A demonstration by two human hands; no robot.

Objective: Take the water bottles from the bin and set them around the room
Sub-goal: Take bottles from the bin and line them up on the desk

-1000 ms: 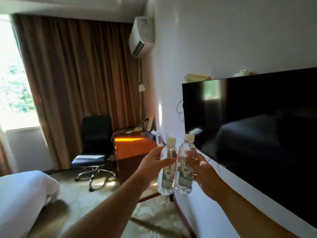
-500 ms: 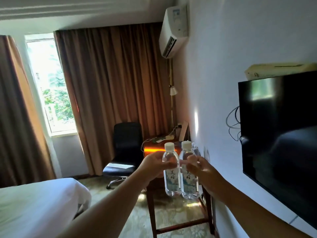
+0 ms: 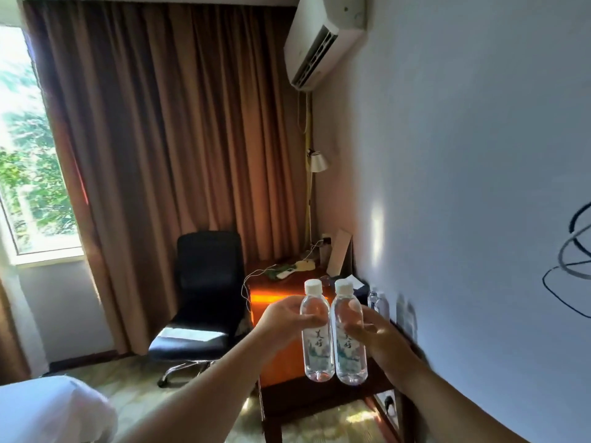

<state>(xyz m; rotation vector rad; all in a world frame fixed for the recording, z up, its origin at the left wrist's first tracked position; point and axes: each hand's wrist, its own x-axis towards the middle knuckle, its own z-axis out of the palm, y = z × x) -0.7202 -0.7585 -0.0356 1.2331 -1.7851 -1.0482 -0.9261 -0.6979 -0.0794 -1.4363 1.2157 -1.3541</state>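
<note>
While both water bottles are held upright and side by side above the wooden surface (image 3: 281, 314), the carrying step is judged under way. The left bottle (image 3: 316, 330) is gripped by the left hand (image 3: 284, 324), the right bottle (image 3: 350, 337) by the right hand (image 3: 380, 340). Lowering onto a bare patch, short of the bottles by the wall (image 3: 379, 303), is called for next.

Two held bottles (image 3: 332, 334) stand side by side before the desk (image 3: 287, 295), chair (image 3: 204, 298) to its left.

Open desk (image 3: 281, 294) top is lying ahead; cables (image 3: 256, 276), a box (image 3: 358, 287) and two bottles (image 3: 379, 305) are crowding its wall side.
</note>
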